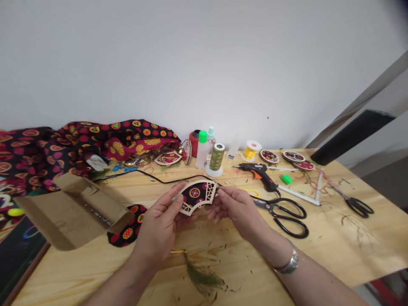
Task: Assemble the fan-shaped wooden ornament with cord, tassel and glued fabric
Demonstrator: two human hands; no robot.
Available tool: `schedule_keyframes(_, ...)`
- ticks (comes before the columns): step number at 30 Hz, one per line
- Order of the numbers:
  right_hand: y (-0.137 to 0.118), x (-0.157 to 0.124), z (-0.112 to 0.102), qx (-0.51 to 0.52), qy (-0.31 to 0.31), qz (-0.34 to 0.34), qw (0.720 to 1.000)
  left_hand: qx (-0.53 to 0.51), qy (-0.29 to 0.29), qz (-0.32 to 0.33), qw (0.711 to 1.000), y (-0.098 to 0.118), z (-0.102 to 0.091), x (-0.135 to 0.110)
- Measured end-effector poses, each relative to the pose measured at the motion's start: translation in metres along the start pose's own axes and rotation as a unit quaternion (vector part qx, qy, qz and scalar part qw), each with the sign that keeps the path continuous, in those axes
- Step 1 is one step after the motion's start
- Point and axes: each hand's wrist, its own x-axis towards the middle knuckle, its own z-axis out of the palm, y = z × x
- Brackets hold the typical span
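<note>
Fan-shaped, fabric-filled wooden frame [195,192].
We see left hand [159,223], right hand [238,209] grasping its ends, likely keeping the front visible.

1. Cardboard box [60,221], near left: dark print [98,215] on its inside, too blurred to read.
2. Translucent bottle [233,146], far side: small dark label [231,157], illegible.
3. Readable text: none.

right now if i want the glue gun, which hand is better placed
Right hand, likely: it's nearer the glue gun, while the left hand grips the fan-shaped piece by its left end.
</note>
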Motion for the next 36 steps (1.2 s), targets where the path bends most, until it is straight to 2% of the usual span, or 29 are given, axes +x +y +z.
schedule_keyframes(17,-0.002,0.001,-0.001,-0.014,-0.002,-0.005,1.000,0.051,0.016,0.034,0.998,-0.006,0.000,0.002)
schedule_keyframes(29,0.002,0.001,-0.001,-0.017,-0.024,-0.016,0.999,0.130,0.035,0.079,0.988,-0.009,-0.006,0.004)
schedule_keyframes(36,0.000,-0.001,0.000,-0.016,0.001,-0.016,1.000,0.164,0.036,0.098,0.981,-0.010,-0.010,0.006)
